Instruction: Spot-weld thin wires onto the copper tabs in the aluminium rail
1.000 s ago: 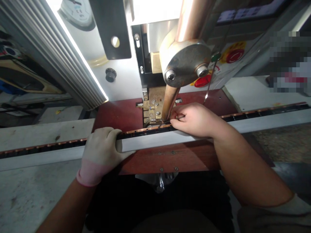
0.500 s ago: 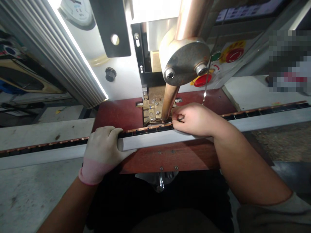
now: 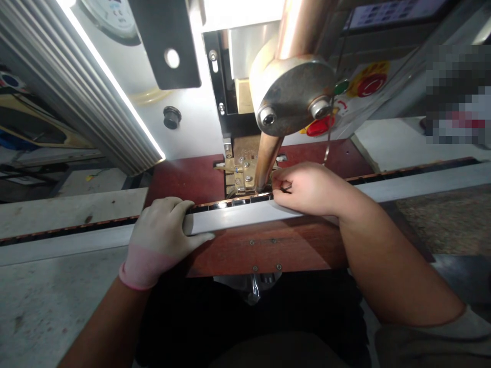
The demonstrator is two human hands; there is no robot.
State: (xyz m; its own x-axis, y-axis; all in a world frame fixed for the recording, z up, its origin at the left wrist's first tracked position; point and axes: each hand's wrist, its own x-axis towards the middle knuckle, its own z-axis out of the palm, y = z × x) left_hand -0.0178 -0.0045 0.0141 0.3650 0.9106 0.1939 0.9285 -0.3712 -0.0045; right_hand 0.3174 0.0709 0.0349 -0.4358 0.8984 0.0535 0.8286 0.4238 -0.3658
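Observation:
A long pale grey metal bar runs across the view, with a row of dark segments and a copper-coloured strip along its far edge. My left hand, in a white glove with a pink cuff, is closed round the bar left of the middle, thumb on the near side. My bare right hand pinches by the copper-coloured rod, whose lower tip meets the bar's far edge. A thin metal strip hangs from above and passes behind this hand; its end appears to be between the fingertips, partly hidden.
The rod hangs from a round metal clamp with two bolts. Behind it stands a brass block with screws. A reddish board lies under the bar. Red stop buttons sit on the panel to the right, and a lit lamp strip slants at left.
The bar has slid slightly left, and my left hand has moved left with it. My right hand stays pinched beside the rod. The view has shifted a little.

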